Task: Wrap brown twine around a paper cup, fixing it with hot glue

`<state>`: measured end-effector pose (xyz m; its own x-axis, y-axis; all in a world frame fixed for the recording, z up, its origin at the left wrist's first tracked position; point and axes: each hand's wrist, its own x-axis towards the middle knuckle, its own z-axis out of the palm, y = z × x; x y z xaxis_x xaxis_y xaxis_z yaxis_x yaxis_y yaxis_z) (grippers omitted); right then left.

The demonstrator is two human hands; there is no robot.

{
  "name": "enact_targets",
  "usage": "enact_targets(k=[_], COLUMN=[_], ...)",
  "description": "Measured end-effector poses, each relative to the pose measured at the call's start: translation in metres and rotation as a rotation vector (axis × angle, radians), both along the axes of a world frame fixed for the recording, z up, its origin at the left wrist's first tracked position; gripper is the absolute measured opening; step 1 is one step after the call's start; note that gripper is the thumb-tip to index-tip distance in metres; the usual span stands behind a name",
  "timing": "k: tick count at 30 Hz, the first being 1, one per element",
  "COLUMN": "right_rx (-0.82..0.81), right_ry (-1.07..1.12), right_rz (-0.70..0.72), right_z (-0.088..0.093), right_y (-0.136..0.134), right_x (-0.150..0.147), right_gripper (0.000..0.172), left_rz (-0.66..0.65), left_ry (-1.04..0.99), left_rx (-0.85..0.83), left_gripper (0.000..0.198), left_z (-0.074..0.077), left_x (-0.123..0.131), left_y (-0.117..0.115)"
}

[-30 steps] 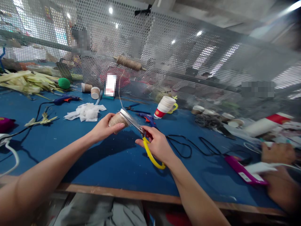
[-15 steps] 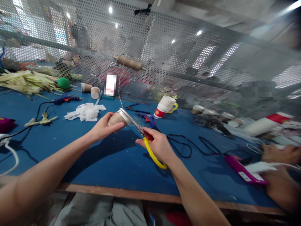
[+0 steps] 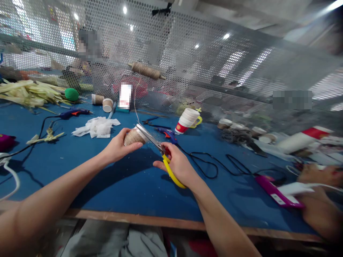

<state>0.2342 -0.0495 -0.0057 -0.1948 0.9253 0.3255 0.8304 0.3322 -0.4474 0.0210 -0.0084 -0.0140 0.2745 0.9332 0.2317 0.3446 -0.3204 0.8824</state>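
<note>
My left hand (image 3: 119, 144) is wrapped around a paper cup (image 3: 134, 137) covered in tan twine, tilted with its white rim toward the right. From the cup a strand of twine (image 3: 136, 107) runs up to a spool of twine (image 3: 146, 70) mounted on the mesh. My right hand (image 3: 178, 163) grips scissors (image 3: 171, 171) by their yellow handles. The blades lie along the cup's rim, close to where the strand meets it. Whether the blades touch the twine I cannot tell.
Behind the cup are pliers (image 3: 155, 122) and a blue glue gun (image 3: 166, 134). Stacked white paper cups (image 3: 187, 120) stand right of them; crumpled white cloth (image 3: 96, 127) lies left. A co-worker's hand (image 3: 318, 176) is at the far right, near a purple power strip (image 3: 277, 192).
The scissors' yellow handles have come slightly closer together, and my right hand has shifted a little to the left. My left hand keeps holding the cup in nearly the same place.
</note>
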Motion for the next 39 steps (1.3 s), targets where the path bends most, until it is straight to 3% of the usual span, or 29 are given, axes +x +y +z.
enact_targets(k=[19, 23, 27, 29, 34, 39], right_rx=[0.031, 0.049, 0.058, 0.063, 0.042, 0.052], right_ry=[-0.017, -0.029, -0.033, -0.036, -0.029, -0.02], right_rz=[-0.038, -0.068, -0.08, -0.069, -0.042, -0.028], right_z=[0.009, 0.01, 0.01, 0.008, 0.001, 0.0], right_y=[-0.007, -0.007, -0.006, -0.005, -0.003, -0.003], right_x=[-0.006, -0.006, -0.006, -0.004, -0.001, -0.002], right_gripper=[0.043, 0.046, 0.046, 0.047, 0.056, 0.053], left_rz=[0.056, 0.001, -0.19, -0.241, -0.191, -0.173], left_ry=[0.005, -0.234, -0.532, -0.598, -0.561, -0.537], left_rx=[0.035, -0.136, -0.448, -0.505, -0.418, -0.378], left_gripper=[0.057, 0.056, 0.046, 0.042, 0.037, 0.043], left_z=[0.001, 0.003, 0.006, 0.009, 0.013, 0.012], left_x=[0.003, 0.004, 0.004, 0.004, 0.004, 0.007], left_y=[-0.002, -0.003, -0.004, -0.006, -0.011, -0.012])
